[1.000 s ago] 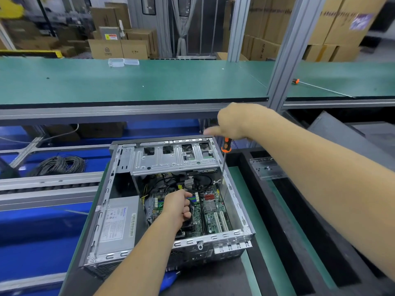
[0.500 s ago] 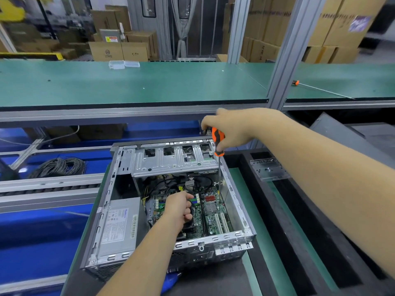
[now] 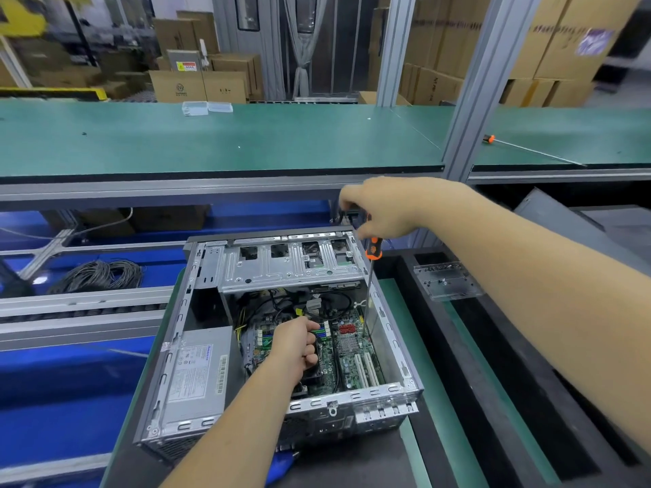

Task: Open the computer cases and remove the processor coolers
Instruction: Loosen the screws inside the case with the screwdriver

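An open grey computer case (image 3: 394, 350) lies on its side in front of me, its green motherboard (image 3: 352, 361) exposed. My left hand (image 3: 296, 346) reaches inside and grips the dark processor cooler (image 3: 317, 373), which it mostly hides. My right hand (image 3: 384, 209) hovers above the case's far right corner and holds an orange-and-black screwdriver (image 3: 372, 250) by its handle. The long shaft points down, with its tip near the motherboard at the right wall.
A silver power supply (image 3: 197, 378) fills the case's left side and a drive cage (image 3: 281, 265) spans its far end. A metal bracket (image 3: 445, 281) lies to the right. Another screwdriver (image 3: 528, 149) rests on the green upper bench (image 3: 211, 142). Coiled cables (image 3: 98, 274) lie at left.
My right hand has shifted its hold on the screwdriver and the handle now hangs lower below the hand. My left hand stays on the cooler.
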Demonstrator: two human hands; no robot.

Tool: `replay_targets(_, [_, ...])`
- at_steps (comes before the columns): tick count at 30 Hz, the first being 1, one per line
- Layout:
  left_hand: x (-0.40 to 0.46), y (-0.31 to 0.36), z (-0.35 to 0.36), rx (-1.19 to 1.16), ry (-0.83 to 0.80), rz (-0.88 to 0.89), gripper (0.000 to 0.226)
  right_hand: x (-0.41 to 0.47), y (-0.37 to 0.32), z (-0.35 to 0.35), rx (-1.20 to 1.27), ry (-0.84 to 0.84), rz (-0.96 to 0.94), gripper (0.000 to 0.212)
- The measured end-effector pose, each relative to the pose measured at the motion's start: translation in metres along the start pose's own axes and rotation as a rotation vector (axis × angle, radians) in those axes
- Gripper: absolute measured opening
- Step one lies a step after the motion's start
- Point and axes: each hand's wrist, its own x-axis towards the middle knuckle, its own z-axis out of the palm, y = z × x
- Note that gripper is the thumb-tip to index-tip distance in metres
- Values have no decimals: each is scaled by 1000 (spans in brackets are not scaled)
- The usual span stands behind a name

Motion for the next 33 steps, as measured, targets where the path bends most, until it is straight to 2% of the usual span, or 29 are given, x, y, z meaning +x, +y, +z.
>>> replay_targets(2, [1, 0, 0, 4, 1, -1, 22, -2, 1, -1, -53, -3, 113, 57])
replay_targets(3, [2, -1, 0, 7, -1, -2, 22, -2, 1, 0, -74, 6, 136, 59])
replay_targets(5, [2, 0, 0, 8, -5, -5, 22, 1, 1, 1, -65, 3, 43, 43])
replay_targets(7, [2, 0, 0, 6, -5, -5, 22, 0, 1, 0, 24, -20, -60, 11])
replay_targets(10, [2, 0, 0, 10, -11, -2, 22, 0, -1, 2, 71, -42, 16, 43])
replay_targets(12, [2, 0, 0, 4, -11, -5, 22, 2, -4, 2, -29, 57, 83, 57])
replay_targets(13, [1, 0, 0, 0, -9, -5, 22, 4, -3, 3, -53, 99, 44, 54])
replay_targets(16, [2, 0, -1, 2, -13, -7, 21, 4, -2, 3, 59, 28, -82, 22])
replay_targets(18, [2, 0, -1, 1, -12, -6, 22, 4, 1, 5, 67, -16, -40, 29])
replay_targets(19, [1, 0, -1, 1, -12, -4, 22, 5, 1, 6, 44, 29, -2, 26])
replay_targets(21, [1, 0, -1, -1, -16, -3, 22, 7, 3, 7, -3, 88, 86, 46])
replay_targets(22, [1, 0, -1, -3, -16, -3, 23, 8, 4, 8, 8, 94, 65, 46])
replay_targets(24, [0, 0, 0, -7, -17, -7, 23, 6, 7, 7, 101, 56, -26, 21])
replay_targets(25, [0, 0, 0, -13, -20, -9, 22, 3, 7, 5, 142, 8, -66, 19])
replay_targets(27, [-1, 0, -1, -28, -21, -8, 20, 2, 6, 4, 123, -40, -21, 41])
replay_targets(29, [-2, 0, -1, -34, -22, -10, 20, 4, 3, 3, 24, 33, 63, 50])
replay_targets(31, [-3, 0, -1, -35, -24, -11, 20, 7, 3, 5, 10, 71, -18, 36])
replay_targets(32, [-3, 0, -1, -35, -24, -10, 20, 7, 3, 6, 72, 43, -69, 20])
replay_targets(33, [-3, 1, -1, -35, -23, -9, 20, 4, 2, 3, 127, -3, -113, 19])
